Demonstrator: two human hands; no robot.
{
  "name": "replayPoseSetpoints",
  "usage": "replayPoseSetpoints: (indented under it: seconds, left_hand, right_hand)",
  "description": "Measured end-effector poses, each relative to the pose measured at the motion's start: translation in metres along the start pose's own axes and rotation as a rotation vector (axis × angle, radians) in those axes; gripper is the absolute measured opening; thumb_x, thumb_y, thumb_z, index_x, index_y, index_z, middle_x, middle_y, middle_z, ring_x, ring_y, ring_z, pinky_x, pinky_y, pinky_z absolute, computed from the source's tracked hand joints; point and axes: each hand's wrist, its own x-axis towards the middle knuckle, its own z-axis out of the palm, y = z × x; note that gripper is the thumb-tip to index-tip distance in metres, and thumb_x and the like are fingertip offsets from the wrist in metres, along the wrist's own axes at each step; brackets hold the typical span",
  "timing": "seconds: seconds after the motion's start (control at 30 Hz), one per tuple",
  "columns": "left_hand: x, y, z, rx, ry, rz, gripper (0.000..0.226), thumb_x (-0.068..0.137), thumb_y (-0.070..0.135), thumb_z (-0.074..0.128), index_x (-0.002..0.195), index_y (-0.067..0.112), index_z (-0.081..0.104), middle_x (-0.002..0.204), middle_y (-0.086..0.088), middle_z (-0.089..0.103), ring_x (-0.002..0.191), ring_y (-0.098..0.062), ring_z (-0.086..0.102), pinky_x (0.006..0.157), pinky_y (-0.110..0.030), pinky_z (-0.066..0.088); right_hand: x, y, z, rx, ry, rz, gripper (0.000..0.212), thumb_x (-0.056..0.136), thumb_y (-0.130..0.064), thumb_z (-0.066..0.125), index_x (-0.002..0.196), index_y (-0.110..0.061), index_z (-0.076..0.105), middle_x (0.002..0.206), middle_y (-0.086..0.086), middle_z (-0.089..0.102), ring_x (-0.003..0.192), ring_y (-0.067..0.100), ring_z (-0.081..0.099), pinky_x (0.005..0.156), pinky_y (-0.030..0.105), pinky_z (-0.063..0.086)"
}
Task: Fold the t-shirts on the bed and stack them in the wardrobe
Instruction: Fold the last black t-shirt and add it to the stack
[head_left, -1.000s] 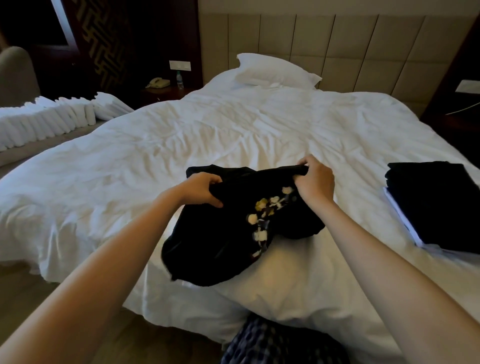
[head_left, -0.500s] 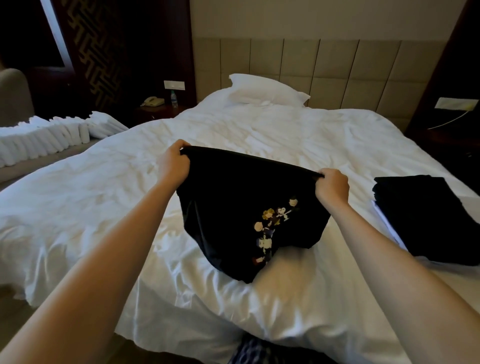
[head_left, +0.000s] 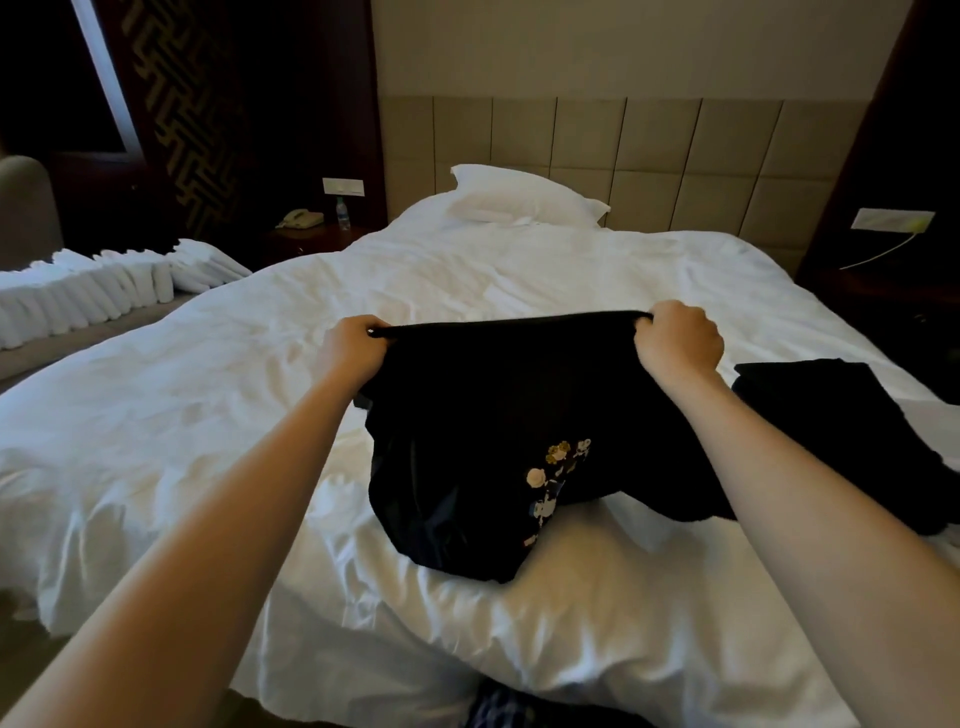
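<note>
the left hand (head_left: 350, 345) and right hand (head_left: 678, 345) each pinch one end of the black t-shirt (head_left: 493, 431), stretching its top edge taut between them so it hangs flat above the bed (head_left: 208, 389), likely for folding.

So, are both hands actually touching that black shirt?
Touching. The head view shows the left hand and right hand each gripping a top corner of the black t-shirt, its edge taut between them.

The black t-shirt (head_left: 493, 405) with a small flower print hangs stretched by its top edge between your left hand (head_left: 350, 348) and right hand (head_left: 678, 345). Its bottom lies crumpled on the bed (head_left: 467, 280), and folded dark shirts (head_left: 831, 410) lie beside it.
</note>
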Motion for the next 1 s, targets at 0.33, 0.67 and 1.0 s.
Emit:
replayPoseSetpoints:
  seconds: [0.33, 0.67, 1.0]
  left_hand:
    - [-0.035, 0.075, 0.029, -0.182, -0.468, 0.239, 0.015, 0.08, 0.027, 0.073, 0.089, 0.015, 0.071, 0.079, 0.002, 0.065, 0.075, -0.009, 0.06, 0.063, -0.018, 0.044]
    - [-0.053, 0.059, 0.051, -0.262, -0.827, 0.184, 0.055, 0.079, 0.021, 0.075, 0.128, 0.019, 0.052, 0.118, 0.002, 0.062, 0.106, -0.015, 0.061, 0.093, -0.031, 0.049]
    - [-0.068, 0.052, 0.059, -0.478, -0.884, 0.028, 0.009, 0.091, 0.011, 0.056, 0.092, 0.014, 0.065, 0.075, 0.004, 0.068, 0.065, -0.005, 0.066, 0.054, -0.013, 0.048]
  right_hand:
    - [-0.029, -0.034, 0.028, 0.318, -0.768, -0.356, 0.059, 0.08, -0.025, 0.073, 0.132, -0.022, 0.045, 0.13, 0.002, 0.051, 0.119, 0.021, 0.05, 0.096, 0.033, 0.04]
    - [-0.031, -0.026, 0.026, 1.075, -0.344, 0.046, 0.019, 0.085, -0.027, 0.068, 0.081, -0.009, 0.064, 0.08, 0.006, 0.066, 0.069, 0.017, 0.063, 0.068, 0.03, 0.05]
    - [-0.01, 0.024, 0.004, 1.112, -0.047, 0.263, 0.03, 0.091, -0.029, 0.062, 0.1, -0.001, 0.062, 0.089, 0.005, 0.06, 0.091, 0.021, 0.057, 0.086, 0.036, 0.048]
